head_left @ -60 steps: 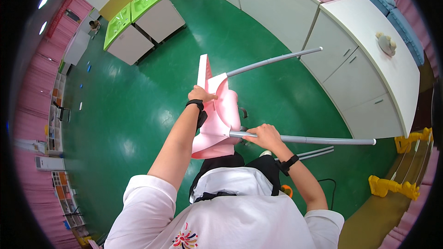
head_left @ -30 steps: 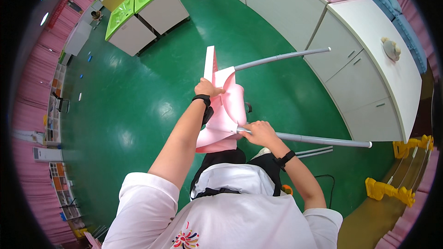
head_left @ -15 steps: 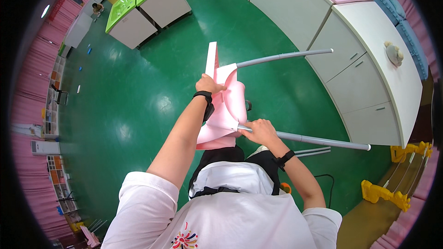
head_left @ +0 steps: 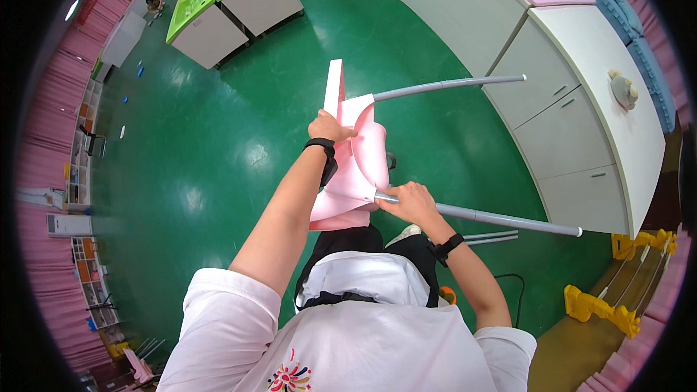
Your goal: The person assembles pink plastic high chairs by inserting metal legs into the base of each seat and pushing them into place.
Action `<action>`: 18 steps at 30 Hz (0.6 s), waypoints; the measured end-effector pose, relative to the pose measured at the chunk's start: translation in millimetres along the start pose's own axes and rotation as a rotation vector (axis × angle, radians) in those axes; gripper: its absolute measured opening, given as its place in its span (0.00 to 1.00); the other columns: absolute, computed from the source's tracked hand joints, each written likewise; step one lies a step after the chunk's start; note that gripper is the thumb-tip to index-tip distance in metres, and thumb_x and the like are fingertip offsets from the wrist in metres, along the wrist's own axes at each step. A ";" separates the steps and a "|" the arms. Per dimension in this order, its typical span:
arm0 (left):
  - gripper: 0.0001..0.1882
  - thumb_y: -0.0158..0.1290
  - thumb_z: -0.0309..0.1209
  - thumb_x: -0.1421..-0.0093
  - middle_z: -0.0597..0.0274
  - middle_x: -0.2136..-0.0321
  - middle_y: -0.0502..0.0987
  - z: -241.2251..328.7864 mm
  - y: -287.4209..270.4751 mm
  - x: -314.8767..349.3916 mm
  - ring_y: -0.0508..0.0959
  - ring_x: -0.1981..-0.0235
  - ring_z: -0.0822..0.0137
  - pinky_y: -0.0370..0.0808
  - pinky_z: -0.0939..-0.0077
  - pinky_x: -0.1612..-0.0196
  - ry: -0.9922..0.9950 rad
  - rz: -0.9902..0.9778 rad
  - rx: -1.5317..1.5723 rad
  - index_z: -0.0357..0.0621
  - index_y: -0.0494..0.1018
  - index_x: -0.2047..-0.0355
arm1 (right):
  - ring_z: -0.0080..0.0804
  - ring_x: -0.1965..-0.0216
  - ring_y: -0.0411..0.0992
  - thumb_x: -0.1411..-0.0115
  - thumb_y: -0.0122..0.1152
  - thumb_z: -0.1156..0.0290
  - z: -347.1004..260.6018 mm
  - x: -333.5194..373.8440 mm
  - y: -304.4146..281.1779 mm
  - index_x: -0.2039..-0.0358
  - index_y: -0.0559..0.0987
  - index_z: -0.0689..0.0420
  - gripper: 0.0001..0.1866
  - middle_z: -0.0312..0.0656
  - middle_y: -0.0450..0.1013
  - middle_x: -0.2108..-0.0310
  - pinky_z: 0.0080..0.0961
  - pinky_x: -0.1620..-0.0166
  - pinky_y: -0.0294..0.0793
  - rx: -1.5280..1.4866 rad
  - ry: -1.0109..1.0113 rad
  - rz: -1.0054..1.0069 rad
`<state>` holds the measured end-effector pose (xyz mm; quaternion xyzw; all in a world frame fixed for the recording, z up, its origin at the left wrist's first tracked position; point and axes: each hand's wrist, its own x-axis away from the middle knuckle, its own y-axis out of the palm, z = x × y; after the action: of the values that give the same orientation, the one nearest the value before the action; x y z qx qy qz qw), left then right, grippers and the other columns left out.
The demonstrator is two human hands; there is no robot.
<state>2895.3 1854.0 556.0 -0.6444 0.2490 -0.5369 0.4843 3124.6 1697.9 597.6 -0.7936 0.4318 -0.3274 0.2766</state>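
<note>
In front of my lap is a curved pink plastic piece (head_left: pixel 372 156), chair-like in shape, with a flat upright strip at its far left. Two grey tube legs stick out of it to the right: a farther leg (head_left: pixel 443 85) and a nearer leg (head_left: pixel 508 220), each with a white end cap. My left hand (head_left: pixel 330 128) grips the pink plastic, a finger or thumb reaching over its surface. Close to where the nearer leg enters the pink piece, my right hand (head_left: pixel 408 202) is closed round that leg. The undersides of both grips are hidden.
White cabinets (head_left: pixel 573 131) curve along the right, with a small plush toy (head_left: pixel 622 90) on top. Green-topped sink units (head_left: pixel 247 0) stand far left. Loose grey tubes (head_left: pixel 494 237) lie right of my legs, near a black cord (head_left: pixel 521 294). Yellow plastic brackets (head_left: pixel 599 308) sit at lower right.
Both hands keep their grips and the pink piece stays nearly in place. The view has shifted slightly, and a bit more of my shoe shows.
</note>
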 end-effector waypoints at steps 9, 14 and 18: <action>0.54 0.68 0.61 0.71 0.51 0.61 0.78 -5.6 4.3 -0.4 0.81 0.62 0.59 0.78 0.73 0.60 -0.024 -0.008 0.007 0.31 0.62 0.53 | 0.49 0.72 0.76 0.52 0.59 0.52 -6.3 -2.8 3.3 0.69 0.85 0.50 0.18 0.52 0.76 0.78 0.39 0.63 0.76 -0.009 0.030 -0.015; 0.54 0.66 0.62 0.69 0.49 0.62 0.79 -9.4 2.9 -1.4 0.81 0.61 0.58 0.78 0.72 0.60 -0.042 -0.015 0.020 0.30 0.62 0.53 | 0.50 0.73 0.75 0.52 0.56 0.56 1.7 -8.7 13.3 0.69 0.83 0.57 0.19 0.54 0.75 0.78 0.40 0.65 0.75 0.045 -0.124 0.001; 0.54 0.66 0.63 0.68 0.49 0.62 0.79 -16.7 4.4 3.8 0.81 0.61 0.57 0.78 0.71 0.60 -0.036 0.028 0.020 0.30 0.62 0.53 | 0.51 0.74 0.75 0.51 0.51 0.60 0.4 -7.4 24.8 0.72 0.80 0.61 0.17 0.54 0.75 0.79 0.42 0.67 0.74 0.025 -0.224 0.070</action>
<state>2881.8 1843.0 553.0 -0.6454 0.2436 -0.5210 0.5026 3109.3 1692.6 577.3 -0.8060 0.4216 -0.2322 0.3446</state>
